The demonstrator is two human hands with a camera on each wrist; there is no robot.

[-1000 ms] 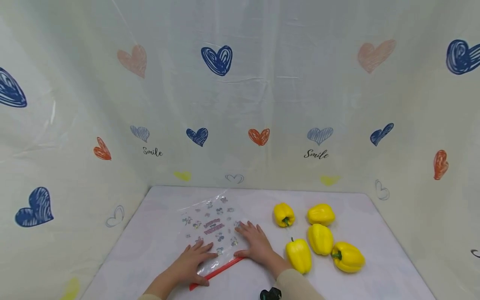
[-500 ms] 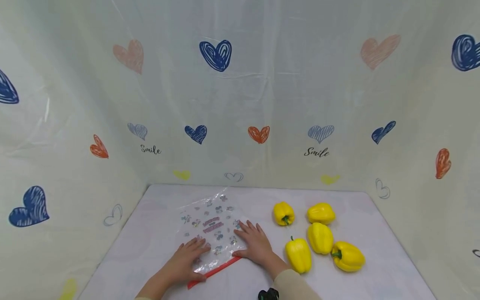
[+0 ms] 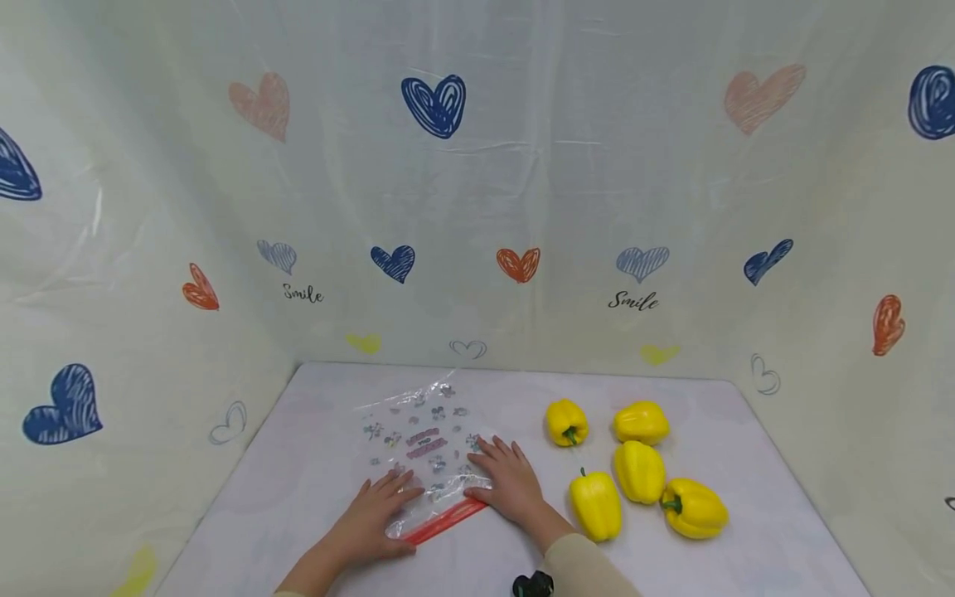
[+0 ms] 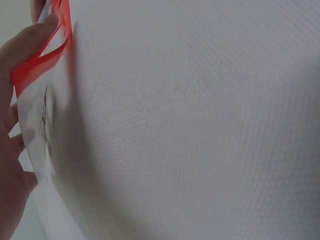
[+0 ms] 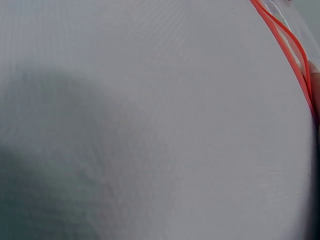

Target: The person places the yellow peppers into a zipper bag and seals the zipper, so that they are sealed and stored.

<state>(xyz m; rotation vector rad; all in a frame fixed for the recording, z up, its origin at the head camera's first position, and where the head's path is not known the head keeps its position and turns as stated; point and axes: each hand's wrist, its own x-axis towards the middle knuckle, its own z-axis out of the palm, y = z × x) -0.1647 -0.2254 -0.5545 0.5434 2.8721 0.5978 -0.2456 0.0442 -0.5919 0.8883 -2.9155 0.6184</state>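
A clear plastic zip bag [image 3: 428, 448] with a red zip strip [image 3: 448, 521] and small printed pictures lies flat on the white table. My left hand [image 3: 373, 518] rests with spread fingers on the bag's left part, thumb by the red strip. My right hand [image 3: 511, 481] lies on its right side, fingers extended, thumb at the strip's right end. In the left wrist view the red mouth [image 4: 42, 65] gapes and the left thumb [image 4: 32, 40] lies at it. The right wrist view shows the two red edges [image 5: 287, 47] bowed apart.
Several yellow bell peppers [image 3: 639, 473] lie right of the bag, the closest one [image 3: 595, 506] beside my right forearm. A small black object [image 3: 533, 584] shows at the bottom edge. A heart-printed curtain [image 3: 477, 182] surrounds the white table [image 3: 298, 431].
The red strip at the bag's mouth now looks wider, its edges parted. Both hands stay on the bag with little shift; the peppers have not moved.
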